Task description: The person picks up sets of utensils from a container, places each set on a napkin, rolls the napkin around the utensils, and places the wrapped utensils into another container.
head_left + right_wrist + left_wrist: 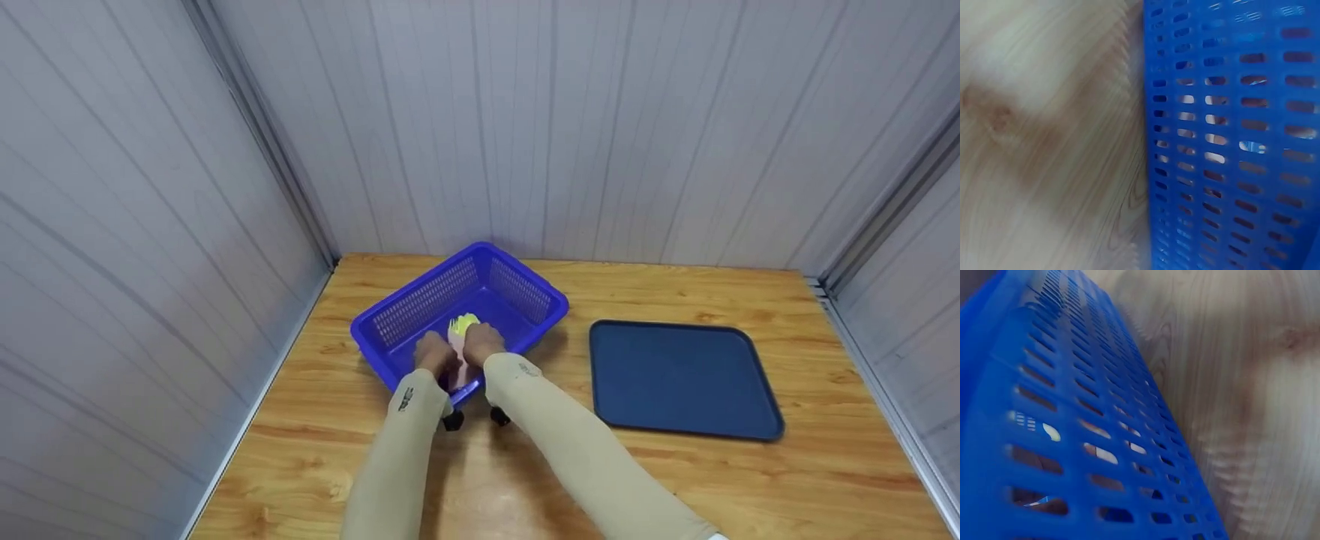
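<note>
Inside a blue-purple plastic basket point(517, 300) lies a soft-looking pale pink item with a yellow top point(463, 324); its kind does not show. My left hand point(435, 352) grips its left side with curled fingers. From the right, my right hand point(482, 343) holds it near the yellow part. Both wrists reach over the basket's near corner. In the left wrist view the slotted basket wall point(1072, 422) covers most of the hand. The right wrist view likewise has the basket wall point(1230, 169) in front, with bits of skin and pale material behind its slots.
A dark blue rectangular tray point(682, 379) lies to the right of the basket on the wood-grain table point(525, 480). Pale panel walls point(480, 127) stand at the back and on both sides.
</note>
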{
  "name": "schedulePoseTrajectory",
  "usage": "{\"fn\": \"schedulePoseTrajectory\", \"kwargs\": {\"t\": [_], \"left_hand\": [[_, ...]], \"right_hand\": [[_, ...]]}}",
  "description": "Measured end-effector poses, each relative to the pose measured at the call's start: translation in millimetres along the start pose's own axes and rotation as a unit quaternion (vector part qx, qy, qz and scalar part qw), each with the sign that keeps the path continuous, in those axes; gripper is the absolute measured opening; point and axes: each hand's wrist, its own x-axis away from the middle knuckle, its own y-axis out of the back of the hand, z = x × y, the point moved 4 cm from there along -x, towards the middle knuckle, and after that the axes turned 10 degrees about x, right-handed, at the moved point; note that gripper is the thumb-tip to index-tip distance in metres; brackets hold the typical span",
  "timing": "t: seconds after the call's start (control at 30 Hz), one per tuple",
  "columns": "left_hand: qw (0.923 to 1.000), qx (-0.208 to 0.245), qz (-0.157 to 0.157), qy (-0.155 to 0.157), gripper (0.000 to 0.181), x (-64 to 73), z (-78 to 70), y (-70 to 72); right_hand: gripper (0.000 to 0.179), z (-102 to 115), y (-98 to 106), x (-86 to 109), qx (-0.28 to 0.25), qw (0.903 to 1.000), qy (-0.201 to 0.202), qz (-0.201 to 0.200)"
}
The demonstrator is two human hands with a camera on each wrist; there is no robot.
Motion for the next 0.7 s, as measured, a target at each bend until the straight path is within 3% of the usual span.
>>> {"fn": "schedulePoseTrajectory", "kwargs": {"t": [0.23, 0.43, 0.7], "left_hand": [[0.9993, 0.014, 0.016, -0.029, 0.010, 4.8, -11.5, -6.4], [0.9984, 0.004, 0.015, -0.054, 0.010, 9.6, -20.4, -10.2], [0.9986, -0.030, 0.014, -0.041, 0.010, 10.7, -22.7, -12.3]], "right_hand": [[0.017, -6.5, -6.0, -7.0, 0.064, 0.9977, 0.015, 0.016], [0.025, -12.6, 0.3, -1.0, 0.094, 0.9947, -0.006, 0.042], [0.021, -16.4, 0.9, -4.4, 0.116, 0.9932, -0.011, 0.007]]}}
